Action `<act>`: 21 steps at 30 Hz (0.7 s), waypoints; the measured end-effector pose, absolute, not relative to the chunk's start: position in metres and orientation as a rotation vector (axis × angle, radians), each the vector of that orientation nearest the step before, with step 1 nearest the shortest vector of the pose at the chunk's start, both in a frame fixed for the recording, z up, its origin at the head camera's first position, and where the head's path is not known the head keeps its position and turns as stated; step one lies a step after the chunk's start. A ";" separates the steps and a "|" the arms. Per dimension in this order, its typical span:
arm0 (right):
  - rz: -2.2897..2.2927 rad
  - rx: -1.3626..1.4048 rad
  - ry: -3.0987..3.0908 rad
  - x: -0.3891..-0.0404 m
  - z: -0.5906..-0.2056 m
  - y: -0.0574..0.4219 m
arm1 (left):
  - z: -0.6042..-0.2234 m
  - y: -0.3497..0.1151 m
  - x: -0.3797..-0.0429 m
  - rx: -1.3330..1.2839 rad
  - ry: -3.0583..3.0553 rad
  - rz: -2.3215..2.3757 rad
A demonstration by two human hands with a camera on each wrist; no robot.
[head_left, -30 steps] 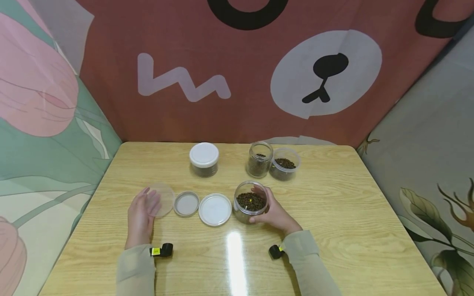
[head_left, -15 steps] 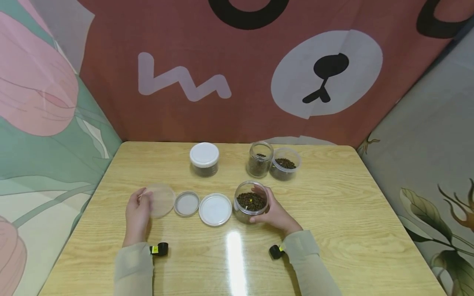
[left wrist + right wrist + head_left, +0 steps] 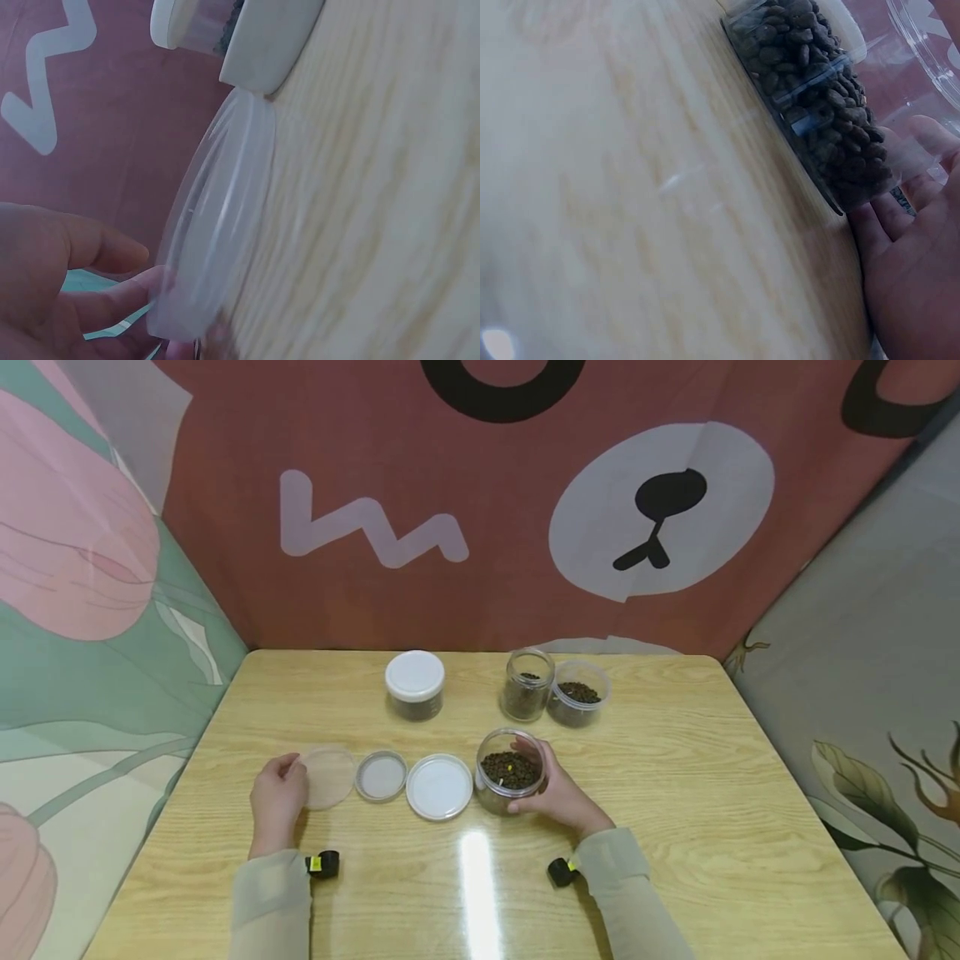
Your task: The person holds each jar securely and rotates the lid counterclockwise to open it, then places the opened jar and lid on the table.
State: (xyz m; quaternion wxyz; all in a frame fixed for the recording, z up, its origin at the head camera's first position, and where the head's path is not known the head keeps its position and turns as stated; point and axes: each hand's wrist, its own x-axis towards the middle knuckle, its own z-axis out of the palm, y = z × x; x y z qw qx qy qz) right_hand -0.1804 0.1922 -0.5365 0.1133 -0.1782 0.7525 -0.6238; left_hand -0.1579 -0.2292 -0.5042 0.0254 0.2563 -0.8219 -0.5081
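My left hand (image 3: 277, 797) pinches the left edge of a thin translucent lid (image 3: 332, 778), which lies low over the table. In the left wrist view, fingertips overlap the near rim of the lid (image 3: 214, 217), and one finger sticks out above it. My right hand (image 3: 558, 793) grips a clear jar (image 3: 495, 797) partly filled with dark brown pellets, thumb in front and fingers round the right and far sides. The jar's pellets (image 3: 821, 112) show through its wall in the right wrist view. A grey-rimmed lid (image 3: 381, 776) and a white lid (image 3: 440, 787) lie between the hands.
Behind them stands a jar with a white lid (image 3: 415, 677). Farther right are an uncapped glass jar (image 3: 525, 697) and a low clear tub (image 3: 576, 714), both holding dark pellets. The wooden table (image 3: 675, 777) meets a red printed cloth (image 3: 375, 602) at its far edge.
The left hand has moved slightly left and its fingers have drawn in to the translucent lid's edge. That lid now sits a little lower. The right hand and jar have stayed put.
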 end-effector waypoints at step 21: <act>-1.832 -0.517 2.206 -0.179 -0.534 0.192 | -0.513 -0.232 -0.157 0.739 -2.585 -1.407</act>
